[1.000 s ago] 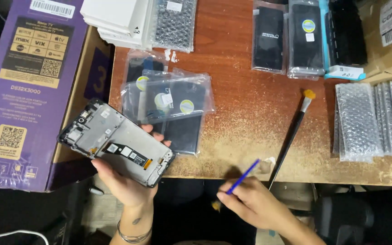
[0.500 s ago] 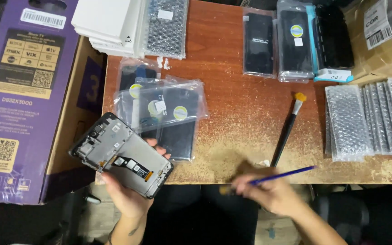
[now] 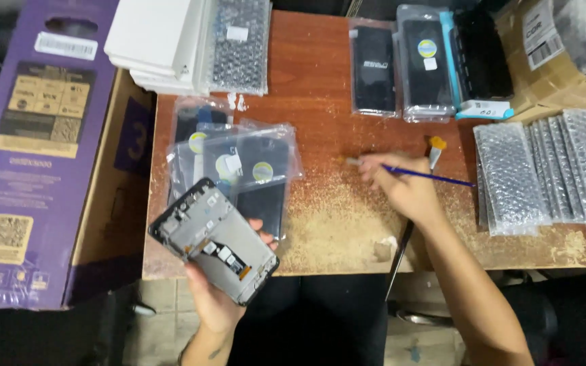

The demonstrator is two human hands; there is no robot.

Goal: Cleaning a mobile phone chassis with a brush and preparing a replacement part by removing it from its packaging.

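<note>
At desk [image 3: 320, 81] front edge | left hand [image 3: 220, 298] gripping opened phone frame [image 3: 215, 240], overhanging edge beside bagged screens [image 3: 239, 166] | right hand [image 3: 401, 190] pinching thin blue brush [image 3: 428, 177] over bare mid-desk wood | bubble-wrap packs [image 3: 544, 169] crowding right edge.

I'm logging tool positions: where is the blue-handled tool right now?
In the head view the blue-handled tool is in the right hand, over the wooden table right of centre, between the bagged screens and the bubble-wrap packs.
</note>
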